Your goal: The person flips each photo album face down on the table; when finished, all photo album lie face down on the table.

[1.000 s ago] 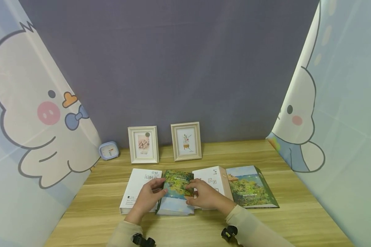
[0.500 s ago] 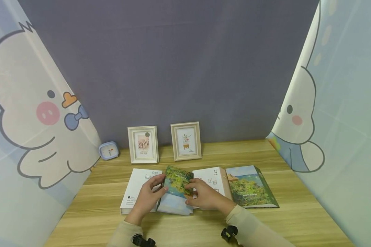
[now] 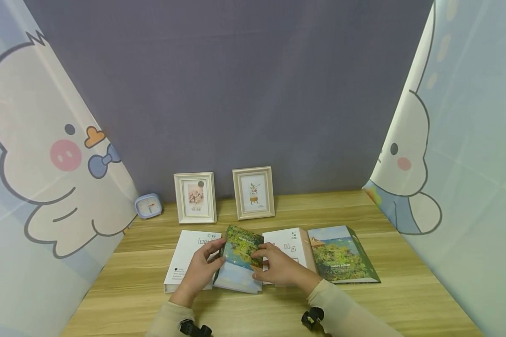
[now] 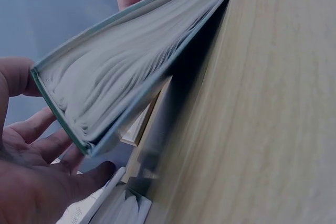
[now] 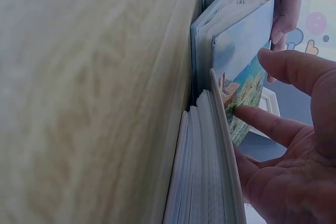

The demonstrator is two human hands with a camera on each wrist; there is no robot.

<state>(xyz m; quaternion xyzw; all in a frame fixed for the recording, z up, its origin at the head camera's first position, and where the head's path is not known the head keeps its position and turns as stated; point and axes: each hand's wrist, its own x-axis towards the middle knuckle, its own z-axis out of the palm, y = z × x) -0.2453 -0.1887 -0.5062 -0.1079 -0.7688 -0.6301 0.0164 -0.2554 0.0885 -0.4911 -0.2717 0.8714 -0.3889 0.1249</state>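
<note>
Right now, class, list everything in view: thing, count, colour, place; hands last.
Tilted photo album: 1, green and blue, between hands
Flat photo album: 1, green and blue, far right
Other albums: 2, white, flanking the tilted one
Picture frames: 2, cream, rear
Desk clock: 1, light blue, rear left
Wooden table: 1, yellowish, under albums
Cloth backdrop: 1, dark grey, behind
Cartoon panels: 2, pale blue, both sides
Wrist cameras: 2, black, at cuffs
Sleeves: 2, cream, forearms
Left hand: 1, bare, at tilted album's spine
Right hand: 1, bare, on tilted album's cover
</note>
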